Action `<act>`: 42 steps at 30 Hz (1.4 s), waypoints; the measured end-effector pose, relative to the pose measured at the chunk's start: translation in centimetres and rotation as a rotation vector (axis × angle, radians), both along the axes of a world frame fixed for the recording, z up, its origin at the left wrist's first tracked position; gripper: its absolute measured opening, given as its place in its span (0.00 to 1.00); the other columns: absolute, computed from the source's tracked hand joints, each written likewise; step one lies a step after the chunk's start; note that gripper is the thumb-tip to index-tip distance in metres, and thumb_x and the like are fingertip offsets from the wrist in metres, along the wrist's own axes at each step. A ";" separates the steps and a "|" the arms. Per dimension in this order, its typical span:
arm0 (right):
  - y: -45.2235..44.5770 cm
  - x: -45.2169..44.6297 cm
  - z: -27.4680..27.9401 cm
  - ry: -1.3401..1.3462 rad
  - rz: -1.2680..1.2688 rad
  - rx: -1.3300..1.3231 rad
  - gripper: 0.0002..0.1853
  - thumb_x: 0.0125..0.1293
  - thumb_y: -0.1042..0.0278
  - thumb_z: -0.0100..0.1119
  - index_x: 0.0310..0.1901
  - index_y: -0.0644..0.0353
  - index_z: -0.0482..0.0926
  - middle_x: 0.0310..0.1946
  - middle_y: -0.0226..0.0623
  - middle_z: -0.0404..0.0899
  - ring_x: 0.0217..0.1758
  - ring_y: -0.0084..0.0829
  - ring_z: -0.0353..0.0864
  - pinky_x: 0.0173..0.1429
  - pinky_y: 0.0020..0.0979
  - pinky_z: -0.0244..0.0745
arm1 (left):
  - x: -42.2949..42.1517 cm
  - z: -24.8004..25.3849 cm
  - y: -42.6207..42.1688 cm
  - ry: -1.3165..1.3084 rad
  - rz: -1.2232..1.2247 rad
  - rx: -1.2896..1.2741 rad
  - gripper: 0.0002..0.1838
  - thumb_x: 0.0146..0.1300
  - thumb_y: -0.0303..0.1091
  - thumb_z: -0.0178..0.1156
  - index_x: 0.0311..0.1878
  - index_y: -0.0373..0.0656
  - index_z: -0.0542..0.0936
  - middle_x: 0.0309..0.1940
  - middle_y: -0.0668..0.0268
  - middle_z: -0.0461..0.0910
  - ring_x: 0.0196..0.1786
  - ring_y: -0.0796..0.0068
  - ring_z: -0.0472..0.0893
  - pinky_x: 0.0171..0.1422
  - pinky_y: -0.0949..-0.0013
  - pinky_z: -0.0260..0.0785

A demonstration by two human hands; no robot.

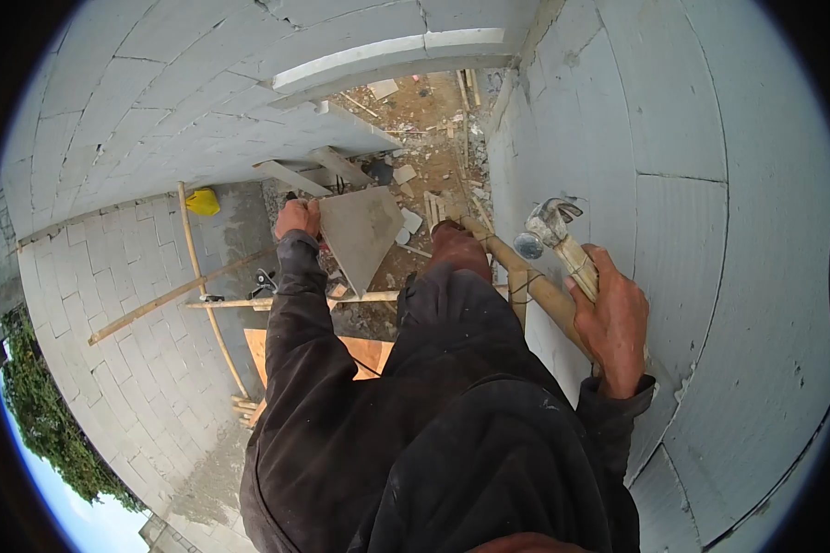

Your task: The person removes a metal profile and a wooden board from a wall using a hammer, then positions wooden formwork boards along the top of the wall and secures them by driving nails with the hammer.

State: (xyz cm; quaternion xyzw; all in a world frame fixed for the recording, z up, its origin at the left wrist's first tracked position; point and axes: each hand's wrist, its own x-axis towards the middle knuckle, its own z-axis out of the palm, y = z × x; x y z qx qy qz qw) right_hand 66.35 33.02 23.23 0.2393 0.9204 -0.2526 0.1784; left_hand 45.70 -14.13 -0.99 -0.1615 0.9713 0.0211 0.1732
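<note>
In my right hand [610,323] is a claw hammer [551,229], its wooden handle gripped and its metal head raised beside the grey block wall [682,240] on the right. My left hand [297,217] is closed at the upper left edge of a flat, grey, wedge-shaped slab [361,226]. A small dark thing shows past its fingers; whether they hold that or the slab's edge I cannot make out. My dark-trousered leg [461,309] reaches forward, the foot beside a thick bamboo pole [505,256] that runs toward my right hand.
Thin poles [205,286] cross on the left, tied together. A yellow helmet-like object [203,202] lies by the left wall [129,295]. Orange-brown boards [367,354] show below my left arm. Rubble and wood scraps [415,120] cover the ground far below.
</note>
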 end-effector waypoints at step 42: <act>-0.9 1.4 8.5 0.655 -0.008 0.187 0.08 0.56 0.77 0.58 0.38 0.65 0.75 0.31 0.55 0.84 0.34 0.63 0.84 0.40 0.58 0.76 | -2.6 2.0 33.7 0.360 -0.639 1.427 0.30 0.78 0.57 0.55 0.66 0.40 0.80 0.57 0.49 0.84 0.63 0.53 0.81 0.71 0.58 0.69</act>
